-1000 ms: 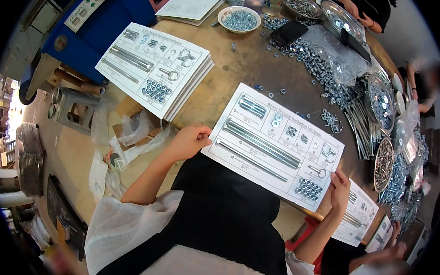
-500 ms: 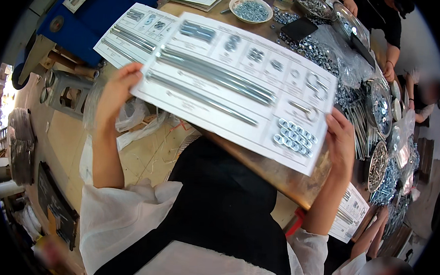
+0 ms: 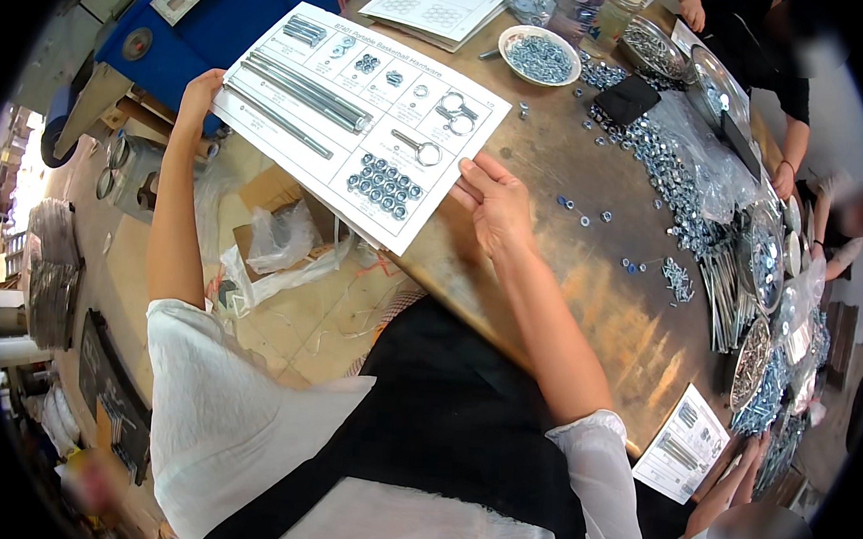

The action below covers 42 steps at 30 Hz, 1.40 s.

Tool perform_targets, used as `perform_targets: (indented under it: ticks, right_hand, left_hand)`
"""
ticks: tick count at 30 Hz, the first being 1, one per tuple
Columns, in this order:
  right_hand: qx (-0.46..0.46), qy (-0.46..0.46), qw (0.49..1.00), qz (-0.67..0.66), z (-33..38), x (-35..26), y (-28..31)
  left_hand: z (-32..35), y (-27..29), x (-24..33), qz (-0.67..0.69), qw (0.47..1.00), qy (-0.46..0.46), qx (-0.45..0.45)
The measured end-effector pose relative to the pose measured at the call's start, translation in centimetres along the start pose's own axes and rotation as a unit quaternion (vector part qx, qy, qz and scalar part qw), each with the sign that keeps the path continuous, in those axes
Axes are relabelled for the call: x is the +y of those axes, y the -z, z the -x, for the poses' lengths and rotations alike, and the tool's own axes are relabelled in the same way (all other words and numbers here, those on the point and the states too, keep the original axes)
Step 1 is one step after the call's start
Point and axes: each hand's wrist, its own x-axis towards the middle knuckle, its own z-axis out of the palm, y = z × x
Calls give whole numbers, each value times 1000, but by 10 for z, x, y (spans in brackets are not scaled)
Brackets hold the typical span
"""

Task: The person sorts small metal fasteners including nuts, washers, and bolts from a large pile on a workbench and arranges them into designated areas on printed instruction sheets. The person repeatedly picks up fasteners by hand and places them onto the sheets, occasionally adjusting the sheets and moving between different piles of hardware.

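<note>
Both my hands hold a white hardware card (image 3: 292,135) tilted over the table's left end. Bolts, long rods, nuts and ring pins in separate printed boxes show on its face. My left hand (image 3: 203,90) is closed on the card's left corner. On the opposite edge, the fingers of my right hand (image 3: 498,207) pinch the card near its right side. Whatever lies directly beneath the card is hidden.
A bowl of small screws (image 3: 540,57) stands beyond the card, beside stacked printed sheets (image 3: 436,6). Loose nuts (image 3: 643,149) and metal rods (image 3: 723,299) spread rightward. Another card (image 3: 684,444) lies near a co-worker's hands (image 3: 748,462). A blue machine (image 3: 240,15) is at far left.
Both hands have carried the card left and away from my body, over where another card lay. That other card no longer shows, and more tabletop with loose nuts is visible.
</note>
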Motion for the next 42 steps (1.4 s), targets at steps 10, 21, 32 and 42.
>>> perform_targets:
  ticks: [10,21,32,42]
  right_hand:
    - [20,-27,999,7,-7,17,-16]
    - [0,-45,999,-4,-12,23,-7]
    - [-50,-37,995,76,27,-15,119]
    - [396,283,873,-5,272,-93,444]
  left_hand:
    - [-18,-12,-20,-68,997,-12,24]
    - [-25,-21,-36,-54,996,-16,66]
    - [-19,-41,-42,-73,973,-81,201]
    - [-17,-33,-66,-116,960,-136,215]
